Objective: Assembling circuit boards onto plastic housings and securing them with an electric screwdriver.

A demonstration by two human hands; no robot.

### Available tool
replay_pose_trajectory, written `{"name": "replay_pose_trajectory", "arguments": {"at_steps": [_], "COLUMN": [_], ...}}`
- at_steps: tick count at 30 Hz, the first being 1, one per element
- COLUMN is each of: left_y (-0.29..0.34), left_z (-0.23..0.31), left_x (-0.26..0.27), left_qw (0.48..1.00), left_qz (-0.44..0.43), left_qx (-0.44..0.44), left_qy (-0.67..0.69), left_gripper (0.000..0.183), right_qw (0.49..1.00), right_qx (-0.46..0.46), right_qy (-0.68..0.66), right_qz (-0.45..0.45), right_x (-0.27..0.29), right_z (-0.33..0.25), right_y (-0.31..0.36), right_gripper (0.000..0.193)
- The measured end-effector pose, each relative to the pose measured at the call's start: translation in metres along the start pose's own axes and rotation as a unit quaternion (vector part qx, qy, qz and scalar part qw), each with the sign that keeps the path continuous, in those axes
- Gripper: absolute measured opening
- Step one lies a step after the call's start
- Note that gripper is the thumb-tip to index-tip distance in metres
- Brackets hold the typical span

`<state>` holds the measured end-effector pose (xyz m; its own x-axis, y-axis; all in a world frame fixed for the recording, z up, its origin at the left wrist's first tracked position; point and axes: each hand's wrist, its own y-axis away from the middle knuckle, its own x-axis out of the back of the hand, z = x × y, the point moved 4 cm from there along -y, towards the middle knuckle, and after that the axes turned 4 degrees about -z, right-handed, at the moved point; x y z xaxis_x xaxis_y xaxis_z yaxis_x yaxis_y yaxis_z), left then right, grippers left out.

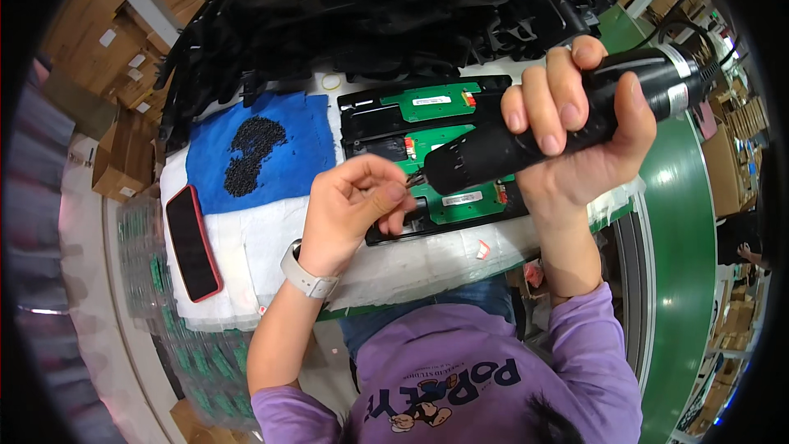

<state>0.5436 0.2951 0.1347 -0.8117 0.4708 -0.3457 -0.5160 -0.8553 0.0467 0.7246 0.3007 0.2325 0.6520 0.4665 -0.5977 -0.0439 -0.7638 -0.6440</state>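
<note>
My right hand [567, 115] is wrapped round a black electric screwdriver [493, 152], its tip pointing left and its cord running off at the upper right. At that tip, my left hand [359, 205] pinches with thumb and fingers; whatever small piece lies between them is too small to make out. Beneath the tool lie black plastic panels [370, 119] in a row, with green circuit boards [440, 102] set in them. Red-and-white connectors show on the boards. The tool hides part of the middle panel. To the left, small black screws [256, 136] are heaped on a blue cloth [304, 152].
A phone with a red edge [195, 242] lies at the table's left. Many black plastic parts [370, 16] are piled along the far side. Clear trays with green pieces [205, 362] stand below the left edge. Cardboard boxes [123, 152] are stacked at the left.
</note>
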Motion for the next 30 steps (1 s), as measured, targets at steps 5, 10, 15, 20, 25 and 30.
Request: {"name": "replay_pose_trajectory", "arguments": {"at_steps": [5,10,15,20,25,30], "left_y": [-0.005,-0.005,-0.002,-0.006,-0.008,-0.01], "left_z": [0.004,0.012,0.012,0.005,0.0,-0.006], "left_x": [0.027,0.036,0.038,0.035,0.035,0.032], "left_qw": [0.981,0.963,0.972,0.981,0.979,0.982], "left_qz": [0.14,0.173,0.152,0.139,0.157,0.16], "left_qx": [-0.123,-0.208,-0.175,-0.134,-0.118,-0.087], "left_qy": [-0.049,-0.016,0.027,0.033,0.045,0.047], "left_gripper": [0.017,0.014,0.014,0.015,0.015,0.018], "right_qw": [0.976,0.942,0.935,0.934,0.947,0.929], "right_qx": [-0.127,-0.173,-0.182,-0.184,-0.173,-0.209], "right_qy": [0.176,0.279,0.293,0.295,0.262,0.291], "right_qz": [-0.029,-0.075,-0.081,-0.08,-0.067,-0.092], "right_x": [-0.009,-0.017,-0.017,-0.017,-0.015,-0.017], "right_z": [0.022,0.047,0.056,0.058,0.057,0.067], "right_y": [-0.005,0.005,0.005,0.002,0.001,0.001], "right_gripper": [0.026,0.027,0.026,0.026,0.02,0.023]}}
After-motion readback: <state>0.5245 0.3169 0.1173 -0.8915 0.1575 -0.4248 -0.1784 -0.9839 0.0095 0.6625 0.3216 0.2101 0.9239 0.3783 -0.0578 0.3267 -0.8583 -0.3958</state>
